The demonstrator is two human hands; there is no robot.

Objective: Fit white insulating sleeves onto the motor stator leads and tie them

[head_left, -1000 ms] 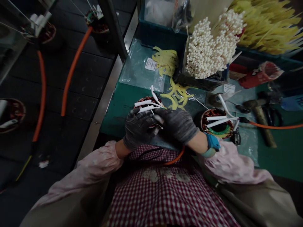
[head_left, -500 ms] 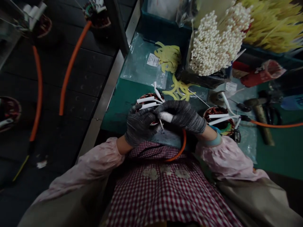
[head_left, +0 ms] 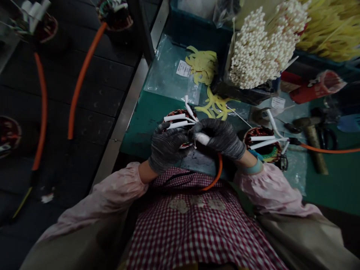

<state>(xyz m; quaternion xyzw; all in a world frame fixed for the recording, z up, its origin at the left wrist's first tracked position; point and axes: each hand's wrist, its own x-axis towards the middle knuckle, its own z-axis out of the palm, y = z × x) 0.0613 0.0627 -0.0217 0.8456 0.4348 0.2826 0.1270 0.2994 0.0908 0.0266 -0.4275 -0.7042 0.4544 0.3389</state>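
A wound motor stator [head_left: 169,114] with reddish copper coils stands at the table's near edge, partly hidden by my hands. White insulating sleeves [head_left: 174,117] stick out over its top, their wires running to my fingertips. My left hand [head_left: 166,150], in a grey knitted glove, is closed around the stator's near left side. My right hand [head_left: 222,138], gloved too, with white wrapping on one digit, pinches the gathered wires; the exact pinch point is hidden. A small pale end [head_left: 195,145] pokes out below those fingers. From beneath my right hand an orange sleeved cable [head_left: 219,171] curves toward my apron.
A second stator [head_left: 260,132] with an orange lead sits at right, near a hammer [head_left: 316,150]. Yellow strips [head_left: 215,105], a bin of white sticks [head_left: 253,56] and a red container [head_left: 317,88] lie beyond. More stators [head_left: 115,22] stand left, past the metal table edge.
The pale end below my right fingers now shows shorter and nearer the stator. My right hand has shifted slightly right in view; both hands keep their grip. The whole view has moved a little.
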